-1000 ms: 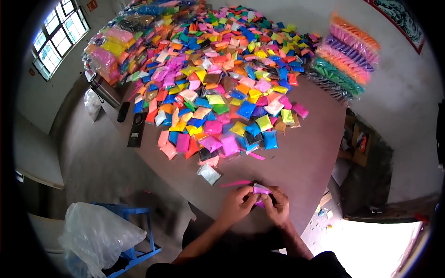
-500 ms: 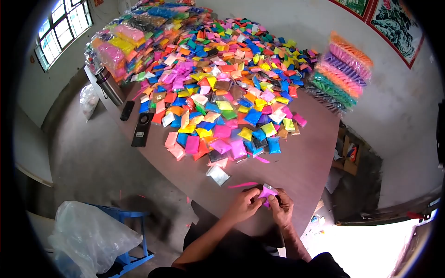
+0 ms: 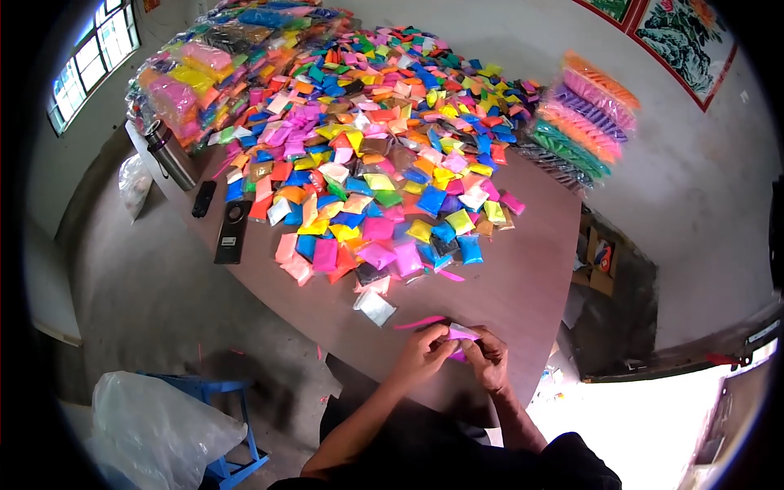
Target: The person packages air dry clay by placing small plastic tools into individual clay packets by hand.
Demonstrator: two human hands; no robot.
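Observation:
Between both hands, over the near edge of the brown table, is a small purple-pink plastic packet. My left hand pinches its left side, thumb and fingers closed. My right hand grips the right side in the same way, and the fingers hide part of the packet. A pink strip lies on the table just beyond my left fingers. Further off sits a white packet, at the near end of a large heap of coloured packets.
Bundled coloured packs are stacked at the table's right back. On the left edge are a steel flask, a small black object and a dark flat device. A blue stool bears a clear plastic bag.
The whole view has shifted slightly. Both hands have turned the packet, and the left fingers now sit along its upper left side; more of it is covered.

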